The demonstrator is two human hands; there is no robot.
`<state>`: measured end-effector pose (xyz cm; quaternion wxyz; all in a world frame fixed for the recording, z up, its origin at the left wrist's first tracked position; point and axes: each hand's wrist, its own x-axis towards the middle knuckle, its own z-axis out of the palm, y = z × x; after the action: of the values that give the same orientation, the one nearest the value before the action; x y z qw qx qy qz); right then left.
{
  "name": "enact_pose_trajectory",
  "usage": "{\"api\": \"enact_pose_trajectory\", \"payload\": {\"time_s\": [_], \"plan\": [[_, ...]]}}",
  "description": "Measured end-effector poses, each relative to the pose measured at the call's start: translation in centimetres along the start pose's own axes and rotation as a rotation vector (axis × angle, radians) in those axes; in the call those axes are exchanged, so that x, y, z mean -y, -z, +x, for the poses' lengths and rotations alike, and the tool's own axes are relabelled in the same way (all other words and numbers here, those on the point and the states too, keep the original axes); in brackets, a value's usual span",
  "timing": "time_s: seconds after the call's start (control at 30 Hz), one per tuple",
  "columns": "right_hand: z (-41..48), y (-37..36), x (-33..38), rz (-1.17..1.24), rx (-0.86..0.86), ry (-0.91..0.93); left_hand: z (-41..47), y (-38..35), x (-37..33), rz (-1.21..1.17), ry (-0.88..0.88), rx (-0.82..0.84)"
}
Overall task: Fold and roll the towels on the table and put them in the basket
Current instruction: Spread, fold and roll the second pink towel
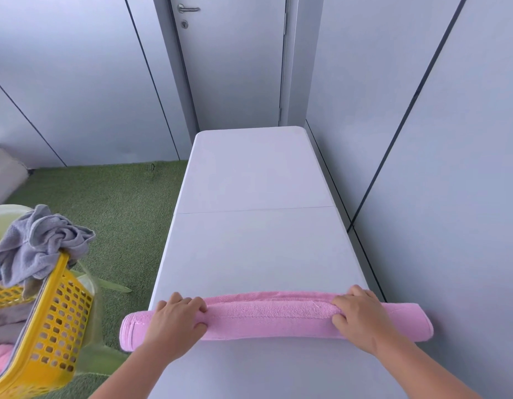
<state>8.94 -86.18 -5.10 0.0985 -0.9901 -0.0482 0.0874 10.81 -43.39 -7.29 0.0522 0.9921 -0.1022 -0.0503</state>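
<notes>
A pink towel lies rolled into a long tube across the near end of the white table; its ends hang past both table edges. My left hand presses down on the roll near its left end, fingers curled over it. My right hand grips the roll near its right end. A yellow perforated basket stands at the left, below table height, with a crumpled grey towel draped over its rim and a bit of pink cloth inside at the bottom left.
Green artificial grass covers the floor left of the table. Grey wall panels run close along the table's right side, and a closed door stands behind its far end. A pale bin sits behind the basket.
</notes>
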Motion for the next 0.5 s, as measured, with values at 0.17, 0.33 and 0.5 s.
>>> {"api": "enact_pose_trajectory", "payload": {"time_s": [0.17, 0.33, 0.5], "plan": [[0.5, -0.5, -0.8, 0.020, -0.232, 0.056, 0.3, 0.4, 0.4, -0.093, 0.013, -0.229], [0.4, -0.8, -2.0, -0.086, -0.049, 0.091, -0.2, -0.3, 0.9, -0.061, -0.061, -0.114], [1.6, -1.3, -2.0, -0.115, -0.099, 0.075, 0.7, 0.1, 0.8, -0.018, -0.017, -0.068]]}}
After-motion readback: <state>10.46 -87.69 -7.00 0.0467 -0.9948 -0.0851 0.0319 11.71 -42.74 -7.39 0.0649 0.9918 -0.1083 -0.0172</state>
